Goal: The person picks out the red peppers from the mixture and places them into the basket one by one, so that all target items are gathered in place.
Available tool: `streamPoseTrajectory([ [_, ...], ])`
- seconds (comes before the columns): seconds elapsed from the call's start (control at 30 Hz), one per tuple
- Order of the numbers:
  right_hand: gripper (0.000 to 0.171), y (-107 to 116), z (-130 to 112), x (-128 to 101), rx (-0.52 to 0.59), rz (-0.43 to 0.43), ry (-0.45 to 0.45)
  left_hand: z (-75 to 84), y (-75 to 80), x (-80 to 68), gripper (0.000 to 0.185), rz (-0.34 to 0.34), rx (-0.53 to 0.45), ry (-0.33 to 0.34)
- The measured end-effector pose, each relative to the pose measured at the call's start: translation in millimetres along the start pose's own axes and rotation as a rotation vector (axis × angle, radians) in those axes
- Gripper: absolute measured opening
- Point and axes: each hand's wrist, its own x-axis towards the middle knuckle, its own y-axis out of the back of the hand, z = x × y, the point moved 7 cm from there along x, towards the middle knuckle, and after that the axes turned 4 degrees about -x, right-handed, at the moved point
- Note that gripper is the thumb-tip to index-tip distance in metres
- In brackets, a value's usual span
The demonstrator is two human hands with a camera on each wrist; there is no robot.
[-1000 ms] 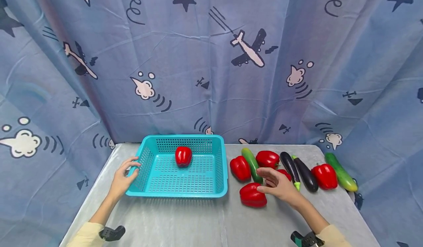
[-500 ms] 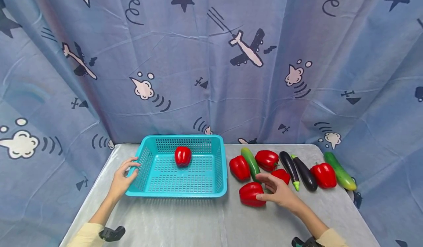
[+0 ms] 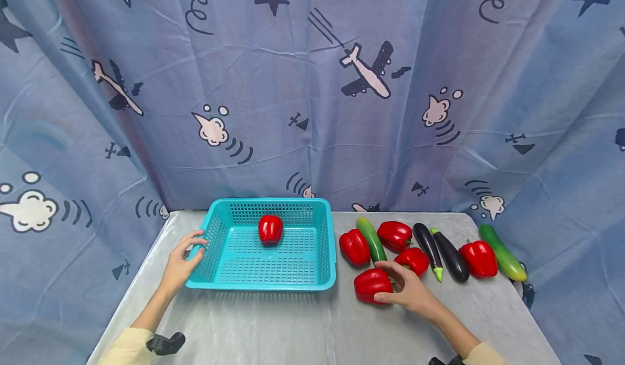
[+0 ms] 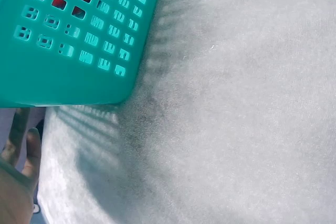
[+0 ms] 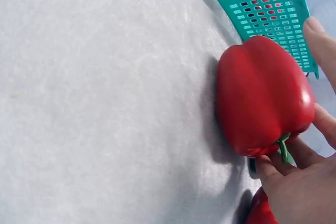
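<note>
The perforated plastic basket [image 3: 273,278] was teal, the glossy bell pepper [image 3: 372,286] red, the cloth backdrop [image 3: 312,94] blue with aeroplanes

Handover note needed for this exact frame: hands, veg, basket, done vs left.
Left hand: holds the left rim of the teal basket, fingers curled over the edge.
Right hand: fingers closing round the nearest red pepper, which lies on the table; not lifted.
Done: one red pepper in basket.
Left on the table, right of the basket: five red peppers including the gripped one, two cucumbers, two eggplants.
</note>
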Motion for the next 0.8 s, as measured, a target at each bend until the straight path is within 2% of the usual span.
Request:
streamPoseTrajectory([
  [0.1, 0.07, -1, 3, 1, -0.011, 0.007, -0.01, 2.6, 0.1, 0.2, 0.018, -0.001, -0.008, 0.027],
  [0.43, 0.069, -3, 11, 4, -0.031, 0.023, -0.056, 2.3, 0.3, 0.4, 0.019, 0.001, 0.007, 0.032],
  [0.8, 0.069, -3, 9, 5, -0.037, 0.009, -0.037, 0.6, 0.5, 0.3, 0.017, -0.002, 0.014, 0.028],
])
